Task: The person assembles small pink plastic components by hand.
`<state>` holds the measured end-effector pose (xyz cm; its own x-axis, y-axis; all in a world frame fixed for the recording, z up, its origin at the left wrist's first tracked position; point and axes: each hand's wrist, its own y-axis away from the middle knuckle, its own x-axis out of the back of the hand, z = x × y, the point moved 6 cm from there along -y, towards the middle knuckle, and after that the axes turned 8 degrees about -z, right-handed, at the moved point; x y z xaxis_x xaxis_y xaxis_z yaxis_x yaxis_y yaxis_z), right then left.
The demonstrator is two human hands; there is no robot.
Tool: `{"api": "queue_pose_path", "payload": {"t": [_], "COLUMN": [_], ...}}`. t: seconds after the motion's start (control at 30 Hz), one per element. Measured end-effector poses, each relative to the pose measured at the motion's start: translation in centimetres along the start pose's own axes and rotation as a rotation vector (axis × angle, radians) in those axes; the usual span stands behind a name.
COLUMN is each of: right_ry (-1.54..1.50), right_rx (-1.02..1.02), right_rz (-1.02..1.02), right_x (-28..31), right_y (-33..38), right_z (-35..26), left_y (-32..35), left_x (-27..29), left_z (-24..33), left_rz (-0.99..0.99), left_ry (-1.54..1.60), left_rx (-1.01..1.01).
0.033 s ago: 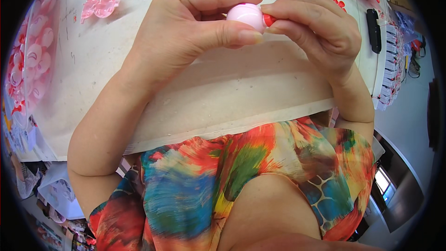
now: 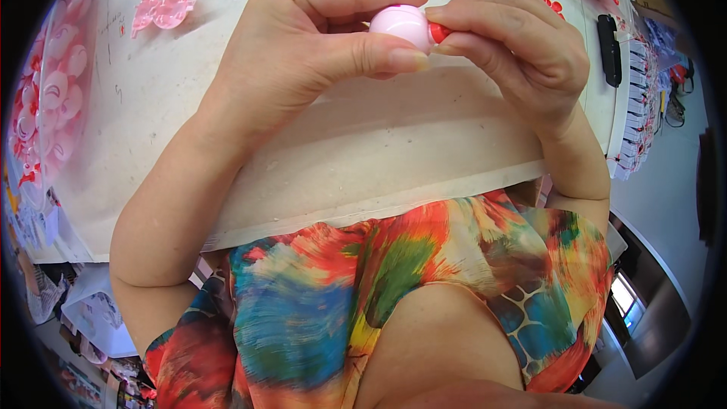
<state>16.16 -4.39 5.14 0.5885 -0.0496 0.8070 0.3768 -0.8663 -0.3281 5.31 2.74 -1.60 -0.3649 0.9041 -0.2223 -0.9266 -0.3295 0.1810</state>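
Pale counter (image 2: 318,159) under us, pink shells scattered at its far edge. Our left hand (image 2: 303,53) has its grip closed on a pink ball (image 2: 401,24), held above the counter; our right hand (image 2: 515,45) pinches a small red piece (image 2: 438,32) against it.

Pink ball (image 2: 401,24): smooth glossy plastic, soft highlight on top. Red cap (image 2: 439,32) at its right: shiny plastic. Table cover (image 2: 363,144): matt off-white paper or card, scuffed, pen-marked. Pink shells (image 2: 160,12) far left: translucent glossy plastic. Red bits (image 2: 547,0) far right: glossy plastic. Black bar (image 2: 608,49) right: matt plastic. Dress (image 2: 394,288) near: thin printed cloth, matt.
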Motion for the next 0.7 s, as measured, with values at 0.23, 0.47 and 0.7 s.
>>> {"api": "queue_pose_path", "payload": {"t": [0.23, 0.47, 0.7], "right_ry": [-0.036, -0.051, -0.251], "right_rx": [-0.047, -0.034, -0.064], "right_rz": [-0.01, -0.027, 0.021], "right_x": [0.0, 0.1, -0.2], "right_y": [0.0, 0.0, 0.7], "right_z": [0.3, 0.3, 1.1], "left_y": [0.0, 0.0, 0.1], "left_x": [-0.2, -0.2, -0.9], "left_z": [-0.1, -0.3, -0.6], "left_rz": [-0.019, -0.039, -0.079], "left_ry": [0.093, 0.134, 0.32], "left_rx": [0.011, 0.03, 0.048]}}
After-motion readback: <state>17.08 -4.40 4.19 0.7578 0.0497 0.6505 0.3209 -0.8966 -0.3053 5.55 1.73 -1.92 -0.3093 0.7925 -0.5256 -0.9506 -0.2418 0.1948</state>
